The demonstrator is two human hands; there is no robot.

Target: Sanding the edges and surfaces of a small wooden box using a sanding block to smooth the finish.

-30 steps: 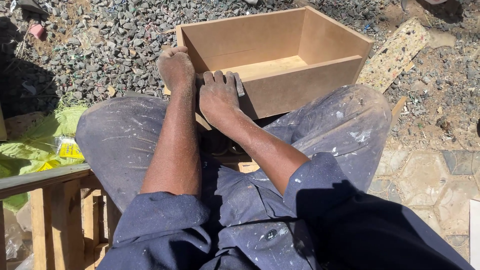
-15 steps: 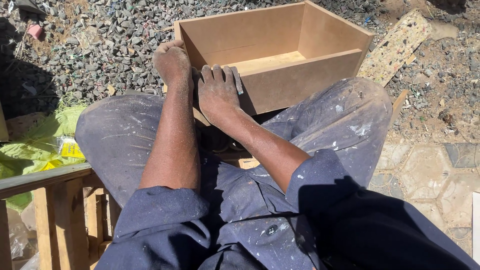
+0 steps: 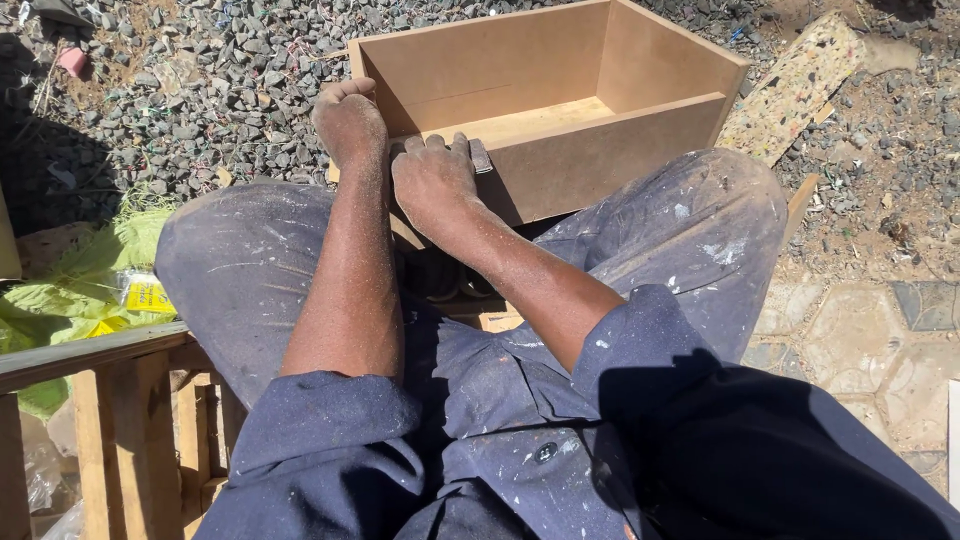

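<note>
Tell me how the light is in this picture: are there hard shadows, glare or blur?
Head view: strong sun, hard shadows; a dark shadow covers the navy sleeve lower right; the brown box and both hands, left hand and right hand, are sharp and bright; no blur; the gravel is slightly glaring.

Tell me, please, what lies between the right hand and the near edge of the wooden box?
In the head view, a small grey sanding piece lies under the right hand, pressed on the wooden box edge.

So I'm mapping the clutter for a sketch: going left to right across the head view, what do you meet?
Green-yellow bag → left hand → right hand → open wooden box → speckled board scrap
</note>
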